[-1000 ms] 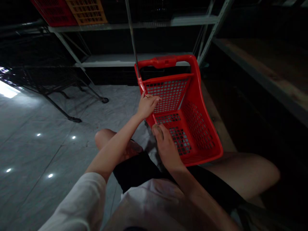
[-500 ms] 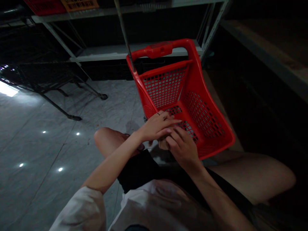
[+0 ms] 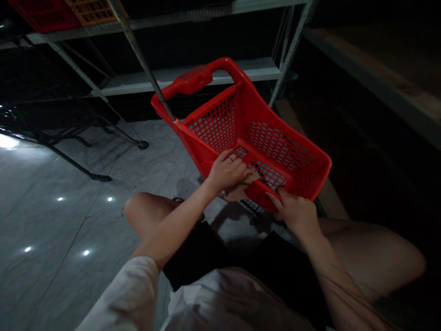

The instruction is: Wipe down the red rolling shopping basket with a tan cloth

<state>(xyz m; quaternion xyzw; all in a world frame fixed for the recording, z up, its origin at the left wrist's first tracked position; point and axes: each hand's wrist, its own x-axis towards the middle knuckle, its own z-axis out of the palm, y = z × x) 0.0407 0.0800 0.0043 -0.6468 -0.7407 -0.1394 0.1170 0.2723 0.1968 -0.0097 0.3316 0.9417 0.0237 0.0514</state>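
Observation:
A red plastic basket cart [image 3: 248, 101] with grid walls stands in front of my bent knees, its handle at the far side. My left hand [image 3: 229, 172], with a dark ring on one finger, is curled over a crumpled tan cloth [image 3: 237, 191] at the cart's near left rim. Part of the cloth is hidden under the palm. Farther right, my right hand [image 3: 298, 211] grips the near rim of the cart, the thumb and fingers on either side of it. Inside, the cart's slotted floor shows between the hands.
A slim metal pole [image 3: 143, 64] rises from the cart's handle corner. Behind stands a pale metal shelf [image 3: 193, 80] bearing red and orange crates [image 3: 91, 13]. A dark wheeled frame [image 3: 76, 156] is at left, and a dark ledge [image 3: 372, 69] runs along the right.
My hands were together over the tan cloth. Now the right hand has moved right onto the cart's rim, while the left keeps the cloth. The cart has swung, its handle shifting left.

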